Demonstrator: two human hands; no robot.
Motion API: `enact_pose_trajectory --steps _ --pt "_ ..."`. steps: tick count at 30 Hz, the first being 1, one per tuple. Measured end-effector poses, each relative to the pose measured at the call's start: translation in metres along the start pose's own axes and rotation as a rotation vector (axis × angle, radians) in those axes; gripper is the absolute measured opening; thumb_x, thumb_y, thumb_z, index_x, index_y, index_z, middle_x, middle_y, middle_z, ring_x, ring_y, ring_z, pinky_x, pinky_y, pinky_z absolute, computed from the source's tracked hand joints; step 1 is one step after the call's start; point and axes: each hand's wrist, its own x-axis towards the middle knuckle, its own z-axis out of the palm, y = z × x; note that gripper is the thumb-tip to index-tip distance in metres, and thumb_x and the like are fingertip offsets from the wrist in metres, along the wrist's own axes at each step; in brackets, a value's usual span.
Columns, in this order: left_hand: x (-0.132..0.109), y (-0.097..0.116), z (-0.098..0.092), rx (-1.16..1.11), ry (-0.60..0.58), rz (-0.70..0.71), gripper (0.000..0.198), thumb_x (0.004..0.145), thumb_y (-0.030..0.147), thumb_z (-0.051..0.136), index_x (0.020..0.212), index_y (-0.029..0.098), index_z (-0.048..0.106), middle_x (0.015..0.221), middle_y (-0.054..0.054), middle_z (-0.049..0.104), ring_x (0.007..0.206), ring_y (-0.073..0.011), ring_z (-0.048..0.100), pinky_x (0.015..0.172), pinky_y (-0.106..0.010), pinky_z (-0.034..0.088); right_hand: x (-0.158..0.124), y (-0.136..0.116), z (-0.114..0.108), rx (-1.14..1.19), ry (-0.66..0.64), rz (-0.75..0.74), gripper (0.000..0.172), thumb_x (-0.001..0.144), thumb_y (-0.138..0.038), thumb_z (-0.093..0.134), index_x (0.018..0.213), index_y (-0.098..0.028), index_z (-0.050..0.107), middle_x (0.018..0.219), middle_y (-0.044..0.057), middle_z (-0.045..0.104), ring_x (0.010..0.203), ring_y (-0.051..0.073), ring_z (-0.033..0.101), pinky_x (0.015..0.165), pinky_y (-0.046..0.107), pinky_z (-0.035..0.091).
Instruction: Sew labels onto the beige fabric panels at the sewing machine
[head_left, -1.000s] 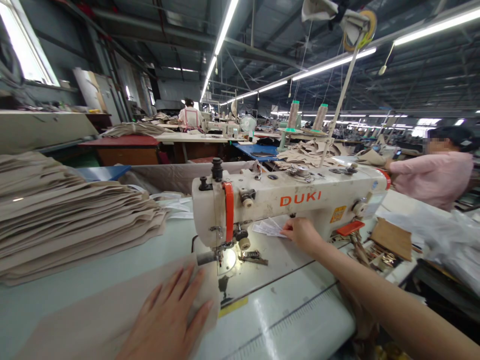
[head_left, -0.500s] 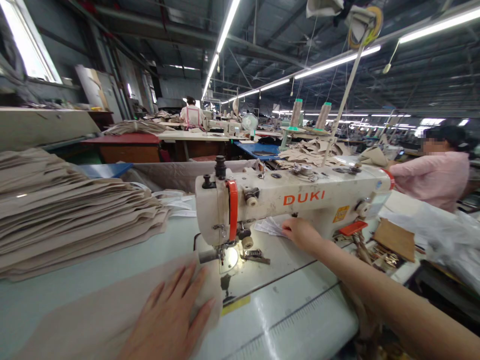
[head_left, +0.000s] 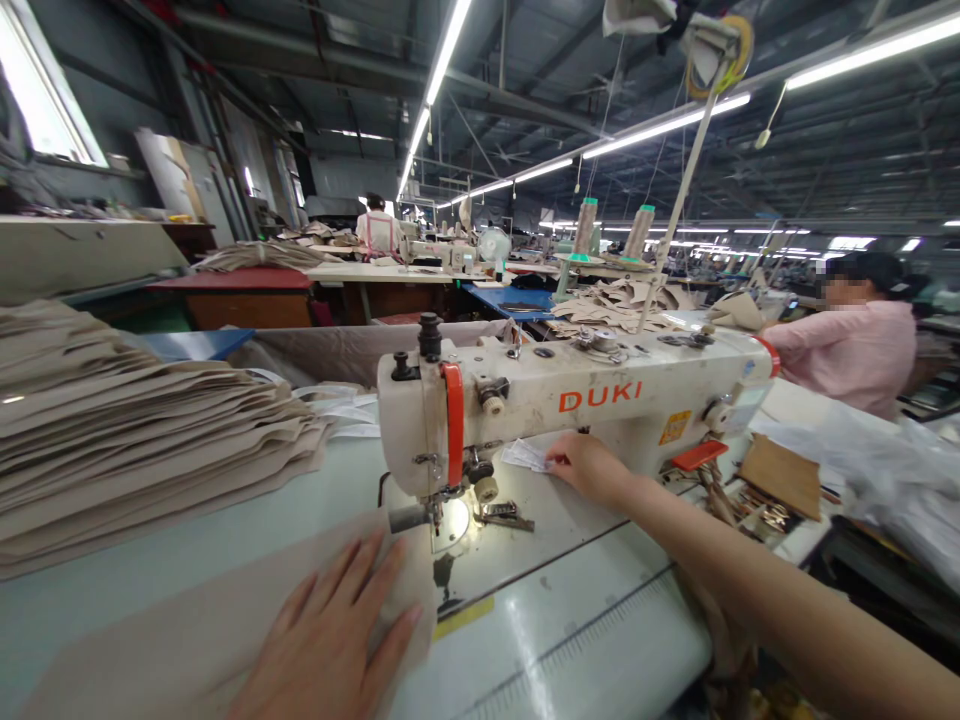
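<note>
My left hand point(head_left: 330, 630) lies flat with fingers spread on a beige fabric piece point(head_left: 187, 610), pressing it on the table left of the needle area. The sewing machine point(head_left: 517, 400), white with orange DUKI lettering, stands in front of me. Under its arm, my right hand point(head_left: 589, 465) reaches in with fingers pinched at the edge of small white labels point(head_left: 525, 455); the fingertips are partly hidden. The lit needle plate point(head_left: 451, 525) shows between the hands, with a metal guide point(head_left: 506, 515) on the bed beside it.
A tall stack of beige fabric pieces point(head_left: 150, 450) fills the left of the table. White strips point(head_left: 345, 410) lie behind the machine head. At right are a brown piece point(head_left: 780, 475), metal parts and clear plastic point(head_left: 885, 480). A person in pink point(head_left: 855, 345) sits beyond.
The view has shifted slightly, so the scene sits a little further left. My left hand stays flat on the fabric, and my right hand remains at the labels.
</note>
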Motion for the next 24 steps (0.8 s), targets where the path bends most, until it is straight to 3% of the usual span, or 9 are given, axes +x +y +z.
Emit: enact_pose_trajectory --steps 7,17,24 --pt "0.000 -0.001 0.003 -0.002 0.005 -0.001 0.061 0.088 0.046 0.038 0.141 0.020 0.052 0.150 -0.012 0.044 0.138 -0.0339 0.041 0.108 -0.057 0.034 0.010 0.010 0.008 0.067 -0.007 -0.032 0.017 0.085 -0.017 0.061 0.089 -0.019 0.077 0.085 0.005 0.075 0.078 0.018 0.066 0.069 0.024 0.043" --pt "0.000 -0.009 0.016 -0.017 0.109 0.029 0.056 0.089 0.045 0.040 0.138 0.022 0.056 0.148 -0.011 0.047 0.134 -0.0333 0.045 0.107 -0.056 0.037 0.015 0.013 0.010 0.040 0.004 -0.046 0.011 0.085 -0.015 0.065 0.090 -0.016 0.074 0.092 0.008 0.073 0.084 0.019 0.064 0.070 0.024 0.040" --pt "-0.001 -0.013 0.022 -0.013 0.113 0.068 0.059 0.091 0.048 0.036 0.140 0.020 0.054 0.149 -0.014 0.046 0.135 -0.0362 0.044 0.106 -0.060 0.035 0.012 0.007 0.008 -0.049 -0.031 -0.055 0.018 0.092 -0.016 0.054 0.089 -0.014 0.072 0.096 0.011 0.072 0.087 0.020 0.064 0.073 0.025 0.040"
